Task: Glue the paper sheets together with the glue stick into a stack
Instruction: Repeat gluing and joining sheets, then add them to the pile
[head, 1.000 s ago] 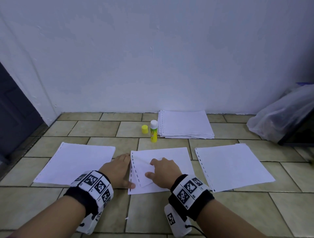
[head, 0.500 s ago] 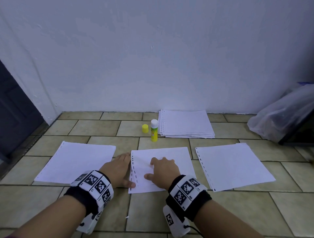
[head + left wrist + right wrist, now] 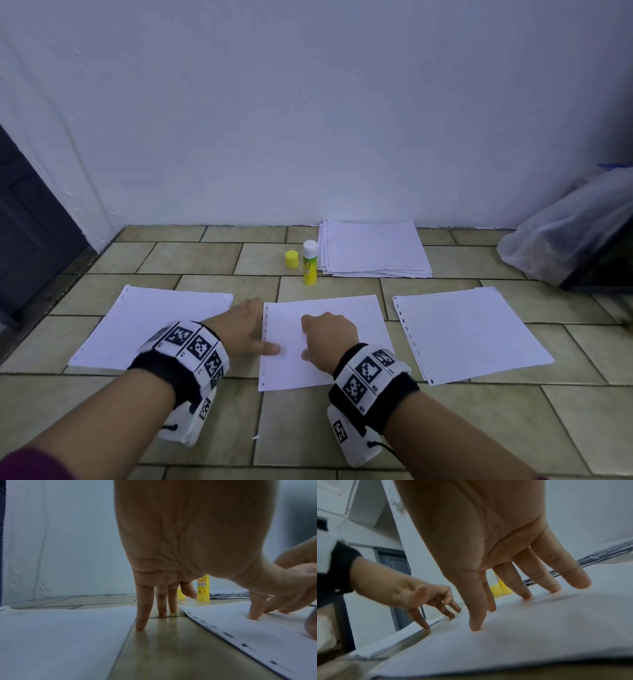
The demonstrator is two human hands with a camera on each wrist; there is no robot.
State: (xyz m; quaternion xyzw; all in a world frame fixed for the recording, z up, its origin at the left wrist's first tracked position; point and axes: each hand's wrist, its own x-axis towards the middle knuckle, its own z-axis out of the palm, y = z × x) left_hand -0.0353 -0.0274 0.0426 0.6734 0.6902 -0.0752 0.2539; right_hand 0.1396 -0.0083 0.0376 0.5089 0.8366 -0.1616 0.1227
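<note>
Matt white paper sheets (image 3: 462,329) are being seen lying on glazed, slightly glossy floor tiles (image 3: 191,257); the glue stick (image 3: 309,262) is looking like smooth plastic.

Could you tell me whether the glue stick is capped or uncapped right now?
Uncapped: the glue stick stands upright, its yellow cap on the floor beside it.

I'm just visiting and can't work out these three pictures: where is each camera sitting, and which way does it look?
Head: worn on the head, looking forward and down at three paper sheets on the floor; both forearms and the left hand and right hand show.
Left wrist: low, looking along the left palm to fingers touching the floor tile.
Right wrist: low, looking along the right fingers pressing the middle sheet.
All three share the yellow glue stick.
</note>
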